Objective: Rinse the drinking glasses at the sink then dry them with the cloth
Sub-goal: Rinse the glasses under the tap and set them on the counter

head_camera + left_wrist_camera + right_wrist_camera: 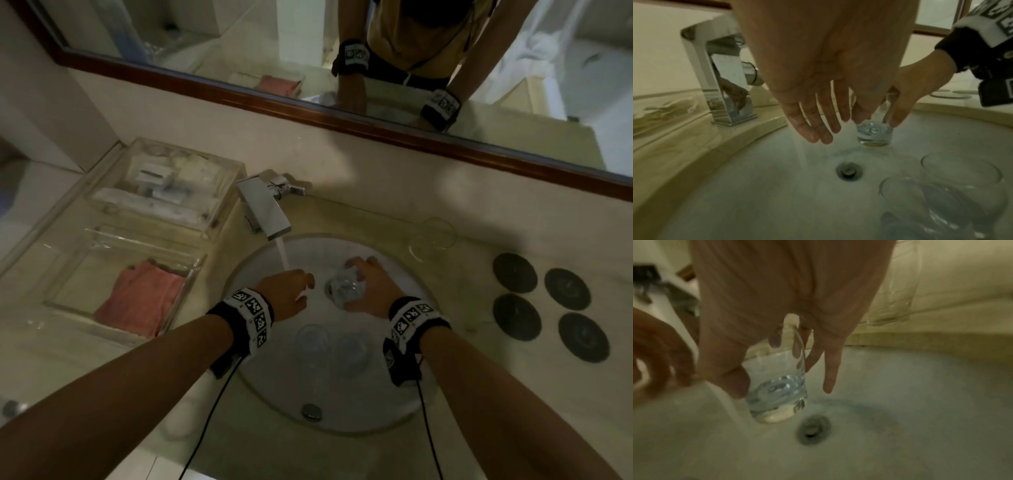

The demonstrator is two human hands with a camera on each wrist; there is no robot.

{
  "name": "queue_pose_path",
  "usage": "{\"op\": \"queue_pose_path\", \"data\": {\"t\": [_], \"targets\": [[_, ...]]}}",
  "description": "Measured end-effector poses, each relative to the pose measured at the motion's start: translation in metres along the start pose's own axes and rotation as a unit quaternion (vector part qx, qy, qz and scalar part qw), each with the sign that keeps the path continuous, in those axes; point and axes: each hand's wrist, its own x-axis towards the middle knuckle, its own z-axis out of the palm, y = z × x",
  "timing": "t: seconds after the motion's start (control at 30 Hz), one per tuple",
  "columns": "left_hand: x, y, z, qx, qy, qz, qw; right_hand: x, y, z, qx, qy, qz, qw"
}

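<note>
Glass [777, 386], clear, cylindrical, thick-based, right hand [371, 289]

Four dark round coasters [549, 305] lie in two pairs on the counter, well to the right of the fingers. Far to their left stand two clear trays [164, 185]; the farther one holds small toiletry packets. A wood-framed mirror [308, 102] runs along the wall beyond the fingertips.
</note>
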Motion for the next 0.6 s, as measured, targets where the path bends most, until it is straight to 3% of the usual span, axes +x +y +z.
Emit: {"op": "queue_pose_path", "data": {"t": [0.1,0.2,0.27,0.33,0.4,0.5,0.6], "targets": [[-0.005,-0.003,-0.008,-0.090,0.027,0.020,0.995,0.007,-0.020,0.013,0.085,0.056,-0.006,0.995],[-0.010,-0.006,-0.014,-0.229,0.074,0.020,0.970,0.017,-0.039,0.029,0.132,0.078,-0.002,0.988],[-0.013,-0.013,-0.017,-0.235,0.104,0.017,0.966,0.024,-0.050,0.039,0.160,0.089,-0.010,0.983],[-0.016,-0.024,-0.024,-0.156,0.100,0.022,0.982,0.031,-0.060,0.047,0.167,0.086,-0.017,0.982],[-0.020,-0.033,-0.031,0.026,0.090,0.056,0.994,0.038,-0.069,0.052,0.151,0.067,-0.026,0.986],[-0.020,-0.045,-0.040,0.221,0.126,0.130,0.958,0.047,-0.081,0.060,0.116,0.041,-0.046,0.991],[-0.012,-0.057,-0.046,0.217,0.132,0.185,0.950,0.055,-0.085,0.068,0.089,0.035,-0.035,0.995]]}}
